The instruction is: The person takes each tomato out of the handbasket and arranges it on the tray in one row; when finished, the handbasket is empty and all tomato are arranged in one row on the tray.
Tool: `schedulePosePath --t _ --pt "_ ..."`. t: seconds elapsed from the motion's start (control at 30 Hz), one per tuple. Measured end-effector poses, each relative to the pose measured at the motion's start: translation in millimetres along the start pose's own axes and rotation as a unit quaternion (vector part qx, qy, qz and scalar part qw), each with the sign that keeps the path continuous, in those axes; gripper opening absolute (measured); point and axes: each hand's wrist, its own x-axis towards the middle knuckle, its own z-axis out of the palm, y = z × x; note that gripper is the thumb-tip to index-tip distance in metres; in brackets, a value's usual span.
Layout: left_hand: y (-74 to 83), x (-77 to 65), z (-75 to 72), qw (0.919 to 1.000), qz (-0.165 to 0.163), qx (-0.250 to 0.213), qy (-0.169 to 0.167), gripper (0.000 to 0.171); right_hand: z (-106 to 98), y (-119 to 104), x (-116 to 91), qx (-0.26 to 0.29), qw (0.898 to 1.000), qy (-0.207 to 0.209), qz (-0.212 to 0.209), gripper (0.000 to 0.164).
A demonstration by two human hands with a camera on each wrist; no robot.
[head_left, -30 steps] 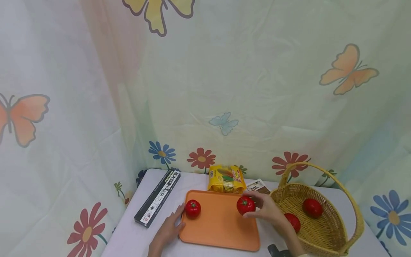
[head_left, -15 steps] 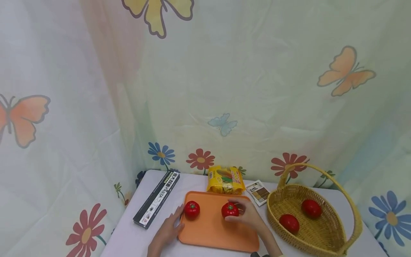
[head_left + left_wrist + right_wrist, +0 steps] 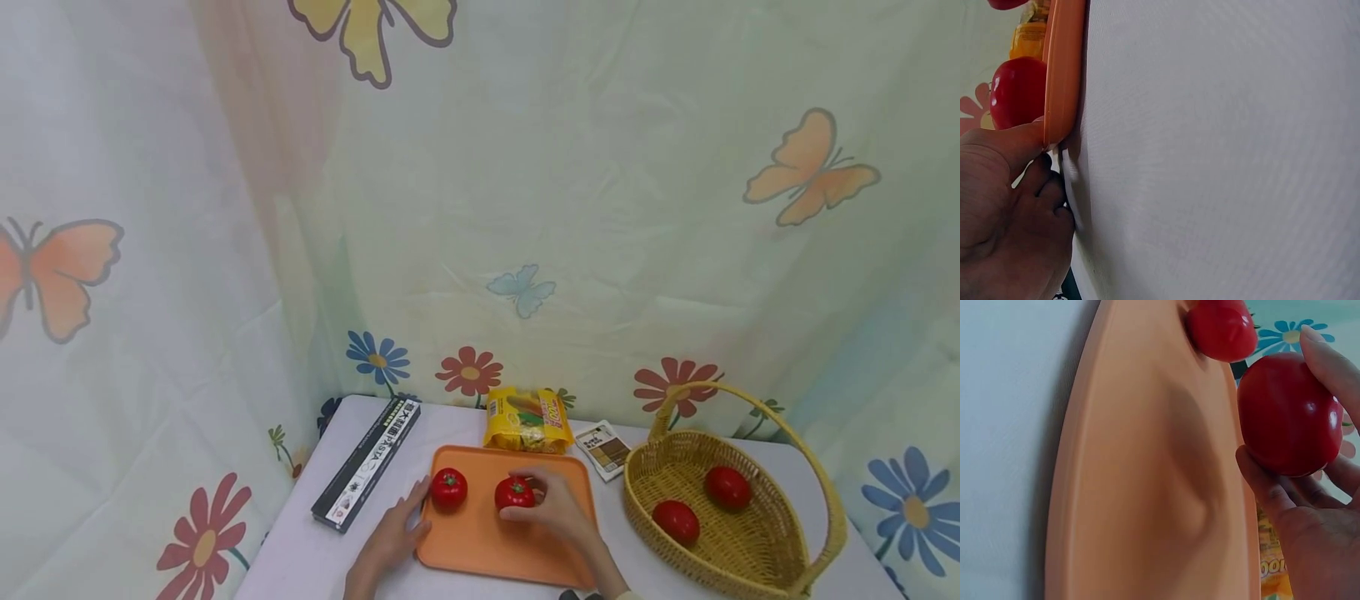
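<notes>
My right hand point(image 3: 553, 505) grips a red tomato point(image 3: 514, 495) between thumb and fingers over the middle of the orange tray point(image 3: 480, 550). In the right wrist view this tomato point(image 3: 1288, 415) hangs above the tray, its shadow falling on the tray floor. A second tomato point(image 3: 449, 489) rests at the tray's left end. My left hand point(image 3: 392, 537) holds the tray's left edge, the thumb over the rim and the fingers along the outside. Seen from the left wrist, the thumb point(image 3: 1019, 142) lies at the tray corner, close below the resting tomato point(image 3: 1017, 94).
A wicker basket point(image 3: 637, 500) with a tall handle stands on the right, with two red fruits point(image 3: 727, 487) inside. Behind the tray lies a yellow food packet point(image 3: 527, 419), beside a small brown-and-white card point(image 3: 603, 450). To the left is a black-and-white pasta box point(image 3: 366, 464).
My right hand has carried the tomato leftward across the tray, from its right end to the middle. My left hand has stayed at the tray's left edge.
</notes>
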Motion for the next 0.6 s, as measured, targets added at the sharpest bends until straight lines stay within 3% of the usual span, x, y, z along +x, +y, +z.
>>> schedulePosePath --t 0.6 --pt "2.6 -0.7 0.2 0.9999 -0.012 -0.005 0.001 0.073 29.8 -3.1 14.7 0.008 1.000 -0.011 -0.014 0.065"
